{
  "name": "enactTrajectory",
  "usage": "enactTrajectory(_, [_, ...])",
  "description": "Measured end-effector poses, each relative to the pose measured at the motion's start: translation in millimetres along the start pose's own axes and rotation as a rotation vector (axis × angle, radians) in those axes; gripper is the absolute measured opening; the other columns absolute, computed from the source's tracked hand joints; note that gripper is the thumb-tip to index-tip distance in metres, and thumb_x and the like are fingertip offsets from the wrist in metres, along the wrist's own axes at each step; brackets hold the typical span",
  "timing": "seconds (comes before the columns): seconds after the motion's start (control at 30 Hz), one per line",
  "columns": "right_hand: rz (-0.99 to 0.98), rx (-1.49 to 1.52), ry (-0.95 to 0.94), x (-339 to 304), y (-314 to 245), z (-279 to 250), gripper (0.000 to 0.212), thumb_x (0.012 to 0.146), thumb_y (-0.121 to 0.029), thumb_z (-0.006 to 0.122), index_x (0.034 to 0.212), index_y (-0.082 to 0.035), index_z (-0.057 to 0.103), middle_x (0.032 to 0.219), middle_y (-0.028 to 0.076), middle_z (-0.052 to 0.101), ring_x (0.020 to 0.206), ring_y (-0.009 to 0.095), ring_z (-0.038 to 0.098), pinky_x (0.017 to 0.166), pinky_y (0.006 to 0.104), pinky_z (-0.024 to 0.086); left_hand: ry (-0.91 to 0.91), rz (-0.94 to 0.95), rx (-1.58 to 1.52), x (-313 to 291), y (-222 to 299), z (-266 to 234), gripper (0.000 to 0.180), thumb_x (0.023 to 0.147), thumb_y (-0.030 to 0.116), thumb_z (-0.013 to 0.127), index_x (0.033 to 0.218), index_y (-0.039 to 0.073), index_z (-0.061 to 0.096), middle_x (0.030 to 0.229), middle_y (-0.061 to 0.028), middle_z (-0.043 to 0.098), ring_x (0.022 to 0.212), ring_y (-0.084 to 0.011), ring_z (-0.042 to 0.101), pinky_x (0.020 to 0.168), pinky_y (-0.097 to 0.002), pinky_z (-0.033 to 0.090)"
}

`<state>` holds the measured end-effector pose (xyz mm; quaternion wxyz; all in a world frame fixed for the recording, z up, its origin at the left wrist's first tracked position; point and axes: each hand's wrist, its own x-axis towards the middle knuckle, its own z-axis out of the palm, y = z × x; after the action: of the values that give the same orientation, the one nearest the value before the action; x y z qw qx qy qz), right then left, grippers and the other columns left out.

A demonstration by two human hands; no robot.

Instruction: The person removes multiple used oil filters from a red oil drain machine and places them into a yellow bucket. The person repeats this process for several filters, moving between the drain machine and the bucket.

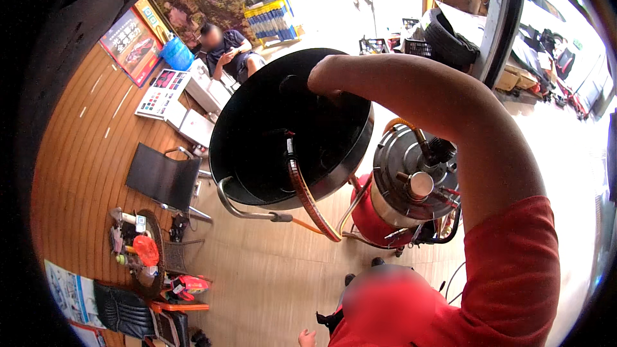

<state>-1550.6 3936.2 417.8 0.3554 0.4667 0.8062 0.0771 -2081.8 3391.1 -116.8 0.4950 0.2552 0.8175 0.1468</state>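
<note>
My right arm stretches in from the right and over the rim of a wide, round black drain pan (347, 173). The right hand (326, 78) is bent down into the dark bowl; its fingers are hidden, and whatever they touch cannot be made out. A brownish hose (301, 183) curves out over the near rim, and a bent metal handle (239, 209) juts from the near left side. Beside the pan stands a red and steel tank (379, 215) with a round lid and fittings. Low at the bottom edge, my left hand (307, 338) hangs with fingers apart, holding nothing visible.
A seated person (228, 51) is beyond the pan. On the left are a black chair (164, 170), a cluttered small table (154, 234) and a black leather seat (122, 308). Tires (447, 38) and black crates (418, 48) stand at the back right.
</note>
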Motion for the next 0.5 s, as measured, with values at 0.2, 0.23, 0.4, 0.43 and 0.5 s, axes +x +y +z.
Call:
enactTrajectory(0.2, [-0.047,0.02,0.109,-4,-10,-2,0.037,0.064,-0.029,0.081,0.096,-0.011,0.072,0.094,0.008,0.07,0.094,0.026,0.065,0.08,0.0395,0.052,-0.036,0.145,0.554,27,-22,-19,0.064,0.073,0.035,0.069,0.116,-0.009,0.055,0.116,-0.0251,0.059,0.111,-0.0348,0.055,0.09,-0.0398,0.046])
enactTrajectory(0.23, [-0.05,0.021,0.106,-6,-10,-5,0.037,0.064,-0.029,0.081,0.096,-0.011,0.072,0.094,0.008,0.07,0.094,0.026,0.065,0.08,0.0395,0.052,-0.038,0.141,0.555,32,-26,-24,0.064,0.073,0.035,0.069,0.116,-0.009,0.055,0.116,-0.0251,0.059,0.111,-0.0348,0.055,0.09,-0.0398,0.046])
enactTrajectory(0.4, [0.041,0.201,0.095,-7,11,-5,0.038,0.059,-0.026,0.078,0.091,-0.007,0.071,0.092,0.013,0.069,0.089,0.03,0.065,0.077,0.0405,0.052,-0.186,0.091,0.696,57,-6,-44,0.069,0.074,0.038,0.065,0.121,-0.01,0.052,0.121,-0.0267,0.056,0.117,-0.0348,0.052,0.097,-0.0391,0.042])
enactTrajectory(0.43, [0.006,0.23,0.181,-5,24,-4,0.043,0.058,-0.024,0.075,0.096,-0.003,0.068,0.091,0.018,0.067,0.087,0.029,0.065,0.075,0.0414,0.051,-0.201,0.086,0.713,58,-2,-44,0.069,0.074,0.039,0.064,0.121,-0.01,0.052,0.121,-0.0268,0.055,0.118,-0.0348,0.051,0.097,-0.0391,0.041])
enactTrajectory(0.5, [0.0,0.503,0.286,-36,31,-27,0.06,0.059,-0.026,0.075,0.11,0.001,0.06,0.095,0.02,0.065,0.086,0.029,0.063,0.072,0.0406,0.051,-0.098,0.087,0.575,51,-1,-46,0.068,0.074,0.035,0.065,0.123,-0.01,0.051,0.123,-0.027,0.055,0.118,-0.0348,0.051,0.097,-0.0392,0.042])
